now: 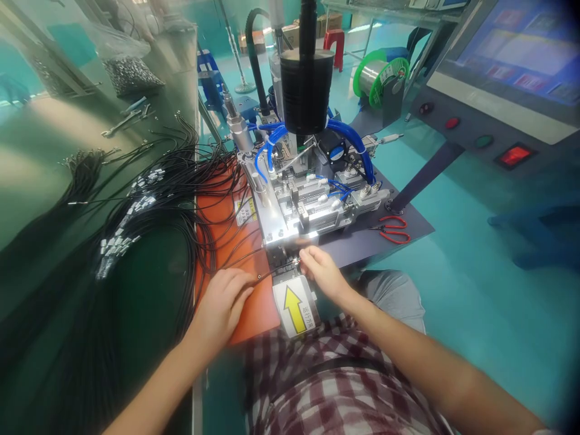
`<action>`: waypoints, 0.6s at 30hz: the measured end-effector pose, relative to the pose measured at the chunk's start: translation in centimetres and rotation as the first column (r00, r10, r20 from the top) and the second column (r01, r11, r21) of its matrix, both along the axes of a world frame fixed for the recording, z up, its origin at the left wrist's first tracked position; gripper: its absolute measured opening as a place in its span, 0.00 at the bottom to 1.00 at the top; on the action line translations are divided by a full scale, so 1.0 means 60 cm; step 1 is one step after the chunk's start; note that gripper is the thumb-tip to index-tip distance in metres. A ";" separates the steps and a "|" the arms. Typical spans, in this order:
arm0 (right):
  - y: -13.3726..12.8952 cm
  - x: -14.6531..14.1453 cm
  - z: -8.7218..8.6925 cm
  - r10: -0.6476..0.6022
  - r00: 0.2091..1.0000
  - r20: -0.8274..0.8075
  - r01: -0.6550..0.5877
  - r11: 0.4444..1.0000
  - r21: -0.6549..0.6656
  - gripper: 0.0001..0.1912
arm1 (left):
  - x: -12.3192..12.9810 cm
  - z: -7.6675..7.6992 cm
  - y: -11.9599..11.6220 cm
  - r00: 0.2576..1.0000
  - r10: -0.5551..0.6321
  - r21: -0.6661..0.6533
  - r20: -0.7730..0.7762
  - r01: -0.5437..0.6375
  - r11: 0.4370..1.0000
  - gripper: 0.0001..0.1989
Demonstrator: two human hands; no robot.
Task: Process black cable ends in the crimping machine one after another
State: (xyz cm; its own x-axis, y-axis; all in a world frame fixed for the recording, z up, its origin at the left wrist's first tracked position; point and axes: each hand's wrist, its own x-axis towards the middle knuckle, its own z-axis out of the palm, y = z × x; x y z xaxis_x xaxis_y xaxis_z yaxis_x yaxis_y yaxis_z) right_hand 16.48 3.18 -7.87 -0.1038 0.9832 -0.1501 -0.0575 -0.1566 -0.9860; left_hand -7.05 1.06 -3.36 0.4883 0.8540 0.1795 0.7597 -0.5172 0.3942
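Observation:
My left hand [225, 300] is closed on a thin black cable [272, 270] above the orange plate [254, 314]. The cable runs right toward the near end of a metal machine [312, 208]. There my right hand [319, 269] pinches at the cable's small metal end, mostly covered by the fingertips. Just below the fingers is a white cover [285, 302] with a yellow arrow. Many black cables [181, 226] spread from the left table onto the orange plate; several bear shiny metal connectors [115, 241].
Red-handled scissors [394, 229] lie on the machine's dark base, at right. A green solder-wire spool [380, 75] stands behind. A screen panel with buttons [484, 142] rises at upper right. A black cylinder [307, 90] hangs over the machine. A bag of small metal parts [131, 75] sits far left.

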 end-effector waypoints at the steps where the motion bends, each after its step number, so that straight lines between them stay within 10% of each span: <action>1: 0.000 -0.001 0.001 -0.001 1.000 0.001 0.001 1.000 0.006 0.17 | -0.005 0.000 0.002 0.999 -0.029 0.009 -0.015 0.029 1.000 0.09; 18: 0.002 -0.002 0.007 -0.007 0.999 0.038 0.006 1.000 0.021 0.13 | -0.031 -0.002 0.033 0.990 -0.133 -0.038 -0.053 0.131 0.991 0.18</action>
